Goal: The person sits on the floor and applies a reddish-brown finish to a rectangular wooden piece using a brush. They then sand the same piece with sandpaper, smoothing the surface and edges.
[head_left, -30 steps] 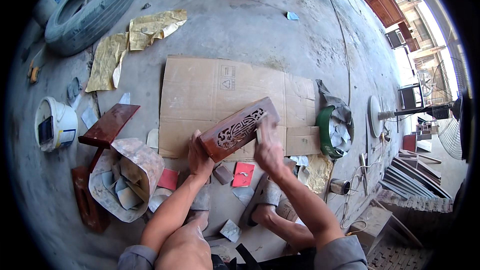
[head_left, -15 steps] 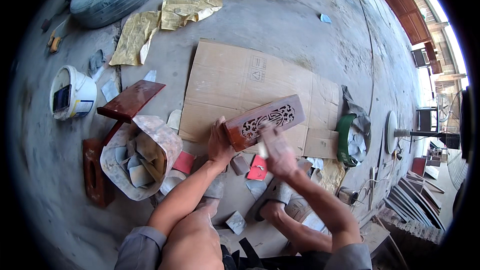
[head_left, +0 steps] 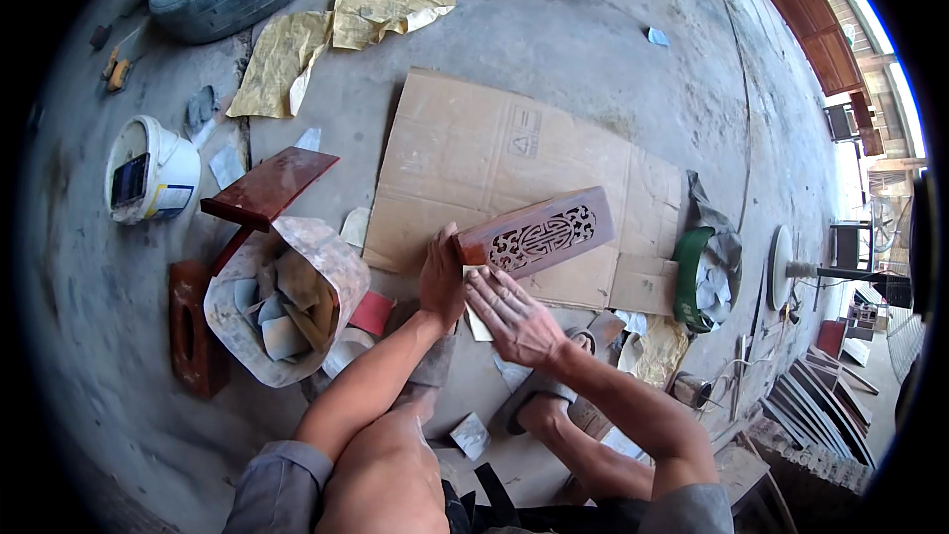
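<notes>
- Grey concrete floor (head_left: 583, 69) of a workshop; on it lies a flat cardboard sheet (head_left: 474, 138), and tools and scraps are all around.
- Carved wood piece (head_left: 539, 237) is over the near edge of the cardboard, tilted up to its R end; whether it rests there, I cannot tell. Its L end is red-brown, the rest paler.
- L hand (head_left: 441, 277): grip is closed around the L end of the wood.
- R hand (head_left: 524, 328): flat, fingers straight and close together, over a pale paper (head_left: 478, 327) at the near L corner of the wood. Thumb is hidden, so cannot tell if the grip pinches the paper.
- Risk 1: wood may turn or slip, b/c only one end is held and no hand is on the R end.
- Risk 2: paper edge could catch in the cut-out pattern & tear, or break a thin part, if the hand pushes too hard there.
- Risk 3: R fingertips are just beside the L hand; w/ a quick stroke they may hit or scrape it.
- Nearby: sack w/ paper scraps (head_left: 341, 272) on L side, green tub (head_left: 685, 287) on R side.
</notes>
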A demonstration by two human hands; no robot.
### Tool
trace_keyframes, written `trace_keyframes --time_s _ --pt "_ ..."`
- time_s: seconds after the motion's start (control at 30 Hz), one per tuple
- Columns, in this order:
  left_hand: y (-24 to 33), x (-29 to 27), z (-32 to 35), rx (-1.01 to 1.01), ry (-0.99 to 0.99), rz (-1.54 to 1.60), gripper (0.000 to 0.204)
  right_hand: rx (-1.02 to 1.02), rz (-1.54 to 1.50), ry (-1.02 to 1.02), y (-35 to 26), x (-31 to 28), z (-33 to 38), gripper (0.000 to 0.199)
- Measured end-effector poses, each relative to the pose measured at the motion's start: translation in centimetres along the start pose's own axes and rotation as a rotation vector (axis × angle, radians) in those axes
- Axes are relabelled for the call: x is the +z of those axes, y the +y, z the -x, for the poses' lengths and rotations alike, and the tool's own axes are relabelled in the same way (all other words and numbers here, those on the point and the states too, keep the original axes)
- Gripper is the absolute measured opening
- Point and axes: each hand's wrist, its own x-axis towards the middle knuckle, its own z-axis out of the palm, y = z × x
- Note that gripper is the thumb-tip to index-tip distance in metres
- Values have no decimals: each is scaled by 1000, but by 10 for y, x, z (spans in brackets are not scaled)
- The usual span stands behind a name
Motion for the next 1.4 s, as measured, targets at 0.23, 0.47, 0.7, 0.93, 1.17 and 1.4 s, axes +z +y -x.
trace_keyframes --time_s 0.23,0.47,0.7,0.93,1.17,1.4 --pt "9 0 -4 -57 -4 29 75 205 1 56 54 -12 50 74" --pt "5 -1 0 -25 -4 46 72 6 -5 -35 32 1 23 67" --pt "0 2 2 -24 -22 28 67 -16 19 23 0 6 1 61" --pt "-24 19 18 -326 -29 662 66 67 37 51 -20 -2 -38 65" --pt "-4 4 6 48 -7 -132 64 111 78 38 -18 -4 -32 63" --pt "3 5 -5 3 30 -60 62 86 52 124 -4 11 -54 60"
